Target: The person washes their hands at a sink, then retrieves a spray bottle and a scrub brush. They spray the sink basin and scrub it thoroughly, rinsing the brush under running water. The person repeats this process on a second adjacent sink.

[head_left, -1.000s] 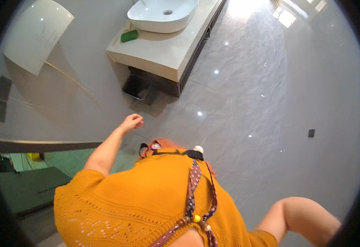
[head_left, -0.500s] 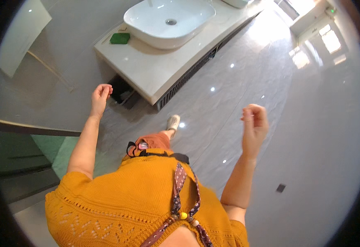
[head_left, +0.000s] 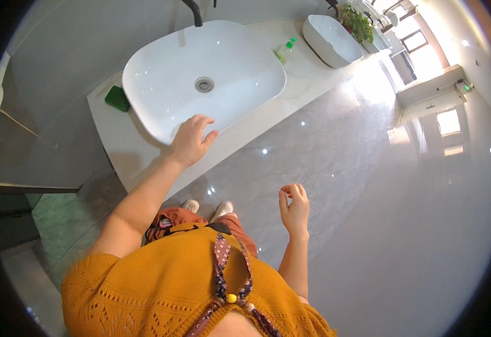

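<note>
The left hand (head_left: 192,140) is in the middle of the frame, a little left of centre. It is open, with the fingers spread, and it holds nothing. Its fingertips lie at the near rim of the big white basin (head_left: 200,84); they seem to touch the rim, but I cannot tell it for sure. The basin stands on the pale surface (head_left: 124,149) in the upper middle of the frame, so from this hand it lies up and slightly to the right. Its long axis runs across the frame, from the lower left to the upper right, along the surface. The drain (head_left: 204,85) is in its middle, well beyond the fingertips.

The right hand (head_left: 294,209) is lower and more to the right, over the shiny grey floor (head_left: 380,224). It is empty, the palm turned up, the fingers half curled. It is well apart from the basin and the surface, so the left hand is clearly the nearer one.

A green sponge (head_left: 117,98) lies on the surface just beside the left end of the basin, up and left of the left hand. A green soap bottle (head_left: 283,50) stands by the right end of the basin. A second basin (head_left: 332,40) is further along, in the upper right, with a plant (head_left: 358,23) behind it. A dark tap (head_left: 193,11) rises at the top edge.
</note>
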Demonstrator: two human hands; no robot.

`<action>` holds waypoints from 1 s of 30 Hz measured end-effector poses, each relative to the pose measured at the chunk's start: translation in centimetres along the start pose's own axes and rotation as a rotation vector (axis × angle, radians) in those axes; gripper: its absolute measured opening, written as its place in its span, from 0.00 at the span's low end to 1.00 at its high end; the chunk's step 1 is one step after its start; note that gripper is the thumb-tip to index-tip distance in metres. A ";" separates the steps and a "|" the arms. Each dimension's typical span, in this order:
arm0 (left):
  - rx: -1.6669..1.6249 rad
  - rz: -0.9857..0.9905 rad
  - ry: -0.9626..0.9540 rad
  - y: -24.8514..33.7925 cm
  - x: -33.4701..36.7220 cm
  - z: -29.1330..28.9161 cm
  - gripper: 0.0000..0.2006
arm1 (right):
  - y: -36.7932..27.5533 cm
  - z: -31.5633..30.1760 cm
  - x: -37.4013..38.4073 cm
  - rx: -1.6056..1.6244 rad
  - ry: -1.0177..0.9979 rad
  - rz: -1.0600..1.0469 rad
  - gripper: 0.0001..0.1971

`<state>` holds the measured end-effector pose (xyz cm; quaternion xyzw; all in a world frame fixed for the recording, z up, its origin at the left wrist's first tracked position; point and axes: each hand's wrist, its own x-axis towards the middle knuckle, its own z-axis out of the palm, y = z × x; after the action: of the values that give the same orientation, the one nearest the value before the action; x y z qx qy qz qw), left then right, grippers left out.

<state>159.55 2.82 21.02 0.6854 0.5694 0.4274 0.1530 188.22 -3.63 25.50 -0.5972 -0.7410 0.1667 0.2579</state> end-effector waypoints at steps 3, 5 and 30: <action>0.062 -0.090 0.074 -0.5 -0.9 -0.6 0.13 | 2.6 0.0 4.2 -0.041 -0.108 -0.054 0.02; -0.045 -0.413 0.081 0.7 -0.6 -1.8 0.13 | 3.8 0.5 8.7 -0.038 -0.175 -0.134 0.02; 0.463 -0.789 0.262 1.6 -0.2 0.5 0.08 | -8.6 15.8 38.5 0.584 -0.430 -0.509 0.12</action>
<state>160.98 2.26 21.78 0.3730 0.8810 0.2816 0.0739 166.25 32.77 24.52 -0.2497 -0.8229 0.4207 0.2889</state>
